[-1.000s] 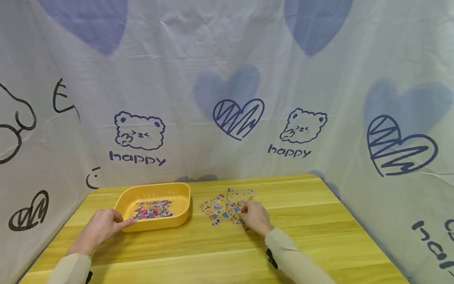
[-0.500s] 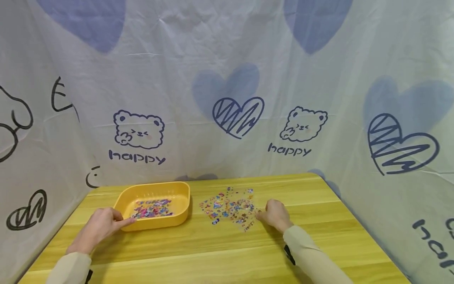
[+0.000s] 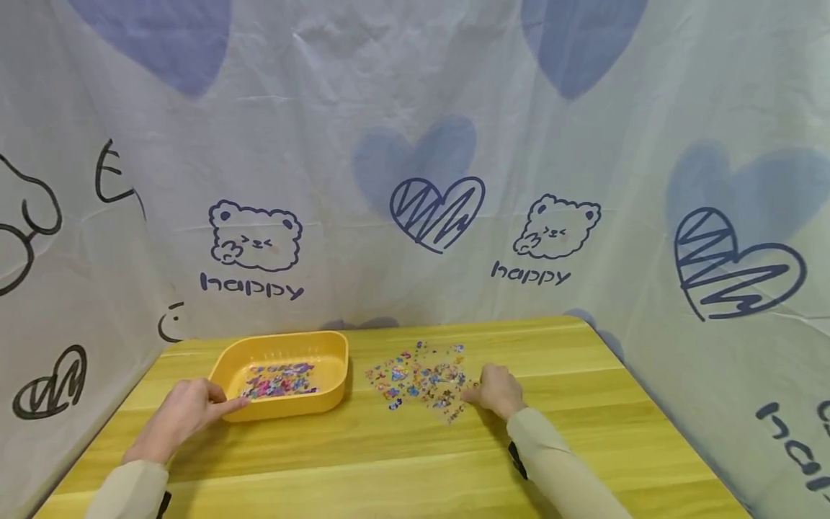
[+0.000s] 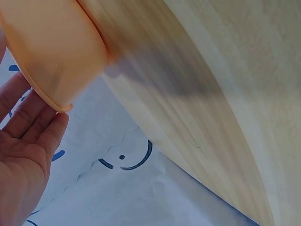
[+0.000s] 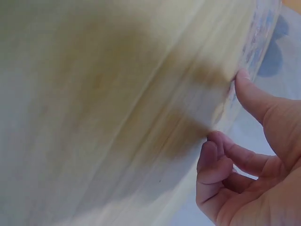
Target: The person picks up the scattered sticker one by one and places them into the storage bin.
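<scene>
A shallow yellow plastic tray (image 3: 332, 396) stands at the left of the table, with many tiny colourful pieces (image 3: 279, 382) on its floor. My left hand (image 3: 178, 418) grips its near left corner, thumb on the rim; in the left wrist view the fingers bend against the rim. A flat patch of small multicoloured pieces (image 3: 415, 378) lies right of the tray; whether they are loose or on a clear sheet I cannot tell. My right hand (image 3: 498, 393) is at the patch's right edge. Its thumb (image 5: 256, 96) and forefinger stand apart, other fingers bent, nothing visible between them.
The yellow wood-grain table (image 3: 311, 461) ends at a pale hanging cloth (image 3: 363, 288) printed with hearts and bears, which encloses the back and both sides. Bare tabletop shows in front of the tray and to the right of the right hand.
My right hand has moved from over the patch to its right edge, then slightly back left. The left hand and tray keep their place.
</scene>
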